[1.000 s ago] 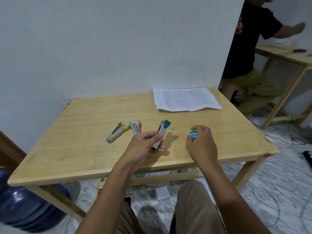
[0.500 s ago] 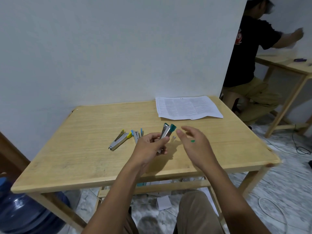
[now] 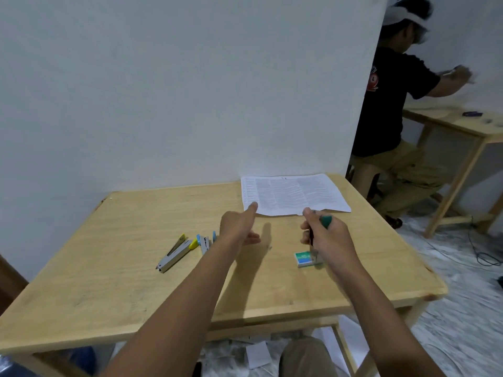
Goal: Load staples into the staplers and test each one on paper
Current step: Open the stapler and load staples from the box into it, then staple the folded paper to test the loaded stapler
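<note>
My right hand (image 3: 325, 236) grips the teal-capped stapler (image 3: 326, 221), held just short of the near edge of the printed paper (image 3: 294, 194). My left hand (image 3: 239, 227) holds nothing and stretches forward, its index finger touching the paper's near left corner. A small green staple box (image 3: 303, 259) lies on the wooden table (image 3: 109, 268) just below my right hand. A yellow-tipped stapler (image 3: 177, 253) lies open at the left. A blue-tipped stapler (image 3: 204, 242) lies next to it, partly behind my left forearm.
A white wall rises directly behind the table. To the right, another person (image 3: 392, 104) in a black shirt sits at a second wooden table (image 3: 462, 123). Cables lie on the tiled floor at right. Paper scraps (image 3: 257, 353) lie under the table.
The teal stapler passed from my left hand to my right. Both hands moved forward to the paper. The staple box, earlier in my right hand, now lies on the table.
</note>
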Demonstrator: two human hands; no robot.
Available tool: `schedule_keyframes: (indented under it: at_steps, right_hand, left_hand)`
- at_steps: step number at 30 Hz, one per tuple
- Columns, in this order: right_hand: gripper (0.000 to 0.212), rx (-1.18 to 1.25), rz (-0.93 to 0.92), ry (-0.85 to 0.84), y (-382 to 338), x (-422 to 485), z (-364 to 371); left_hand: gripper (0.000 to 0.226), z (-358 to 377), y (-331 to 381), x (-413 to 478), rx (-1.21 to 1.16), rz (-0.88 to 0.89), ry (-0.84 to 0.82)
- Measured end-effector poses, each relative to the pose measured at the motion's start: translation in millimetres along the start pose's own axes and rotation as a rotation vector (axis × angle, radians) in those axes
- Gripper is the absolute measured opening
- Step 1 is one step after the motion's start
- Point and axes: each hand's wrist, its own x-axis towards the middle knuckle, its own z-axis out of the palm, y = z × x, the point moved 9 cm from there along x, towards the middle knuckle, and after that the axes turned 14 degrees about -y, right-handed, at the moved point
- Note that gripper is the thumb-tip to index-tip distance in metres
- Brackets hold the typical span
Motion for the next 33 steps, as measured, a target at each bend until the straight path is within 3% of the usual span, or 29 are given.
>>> schedule_keyframes:
  at_steps: [4, 9, 13, 16, 21, 24, 28, 31, 33]
  right_hand:
    - [0.037, -0.037, 0.136, -0.041, 14, 19, -17]
    - [0.020, 0.560, 0.220, -0.147, 28, 34, -13]
    - [0.027, 0.658, 0.182, -0.223, 28, 36, -13]
    - [0.033, 0.573, 0.130, -0.207, 28, 39, -22]
    - [0.043, 0.342, 0.119, -0.120, 25, 38, -35]
    - [0.045, 0.251, 0.139, -0.083, 25, 38, -36]
    - [0.051, 0.168, 0.176, -0.053, 31, 39, -42]
    - [0.052, 0.163, 0.177, -0.013, 32, 39, -51]
    - [0.046, 0.150, 0.184, 0.011, 31, 38, -56]
  left_hand:
    - [0.051, -1, -3, 50, 0.126, -0.076, 0.068]
    - [0.028, -8, -3, 84, 0.234, -0.113, 0.156]
    - [0.010, -7, 4, 88, 0.200, -0.132, 0.130]
    - [0.015, -10, 43, 73, 0.285, 0.165, 0.170]
    - [0.009, 13, 112, 16, 0.748, 0.773, 0.329]
    - [0.006, 53, 114, 11, 1.007, 0.900, 0.222]
    - [0.013, 101, 83, 33, 1.149, 0.840, -0.032]
    - [0.018, 122, 61, 50, 1.007, 0.733, -0.267]
    - [0.020, 120, 55, 59, 0.852, 0.679, -0.275]
